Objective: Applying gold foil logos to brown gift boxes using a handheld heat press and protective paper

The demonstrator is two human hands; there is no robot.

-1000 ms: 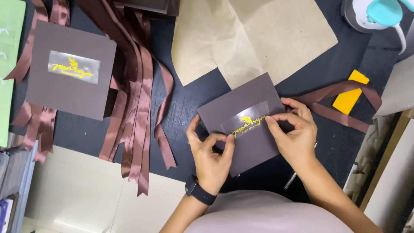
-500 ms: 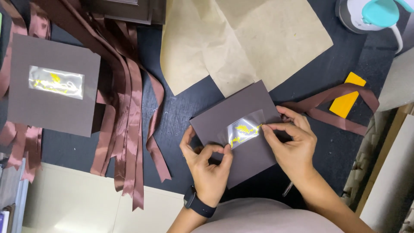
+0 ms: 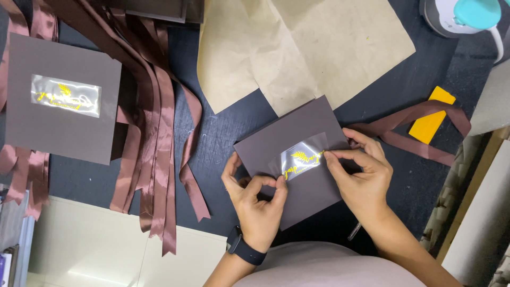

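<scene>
Since the earlier frame, the clear film (image 3: pixel 304 158) lifts further off the brown card (image 3: pixel 297 159) at 5 o'clock on the bench (image 3: pixel 223 133). Left hand (image 3: pixel 255 196) and right hand (image 3: pixel 361 175) each pinch closed on one film end. A fast pull may tear away the gold print.

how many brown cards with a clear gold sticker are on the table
2: one card lies at far left beside the ribbons; the other card is under both hands. More may be hidden.
</scene>
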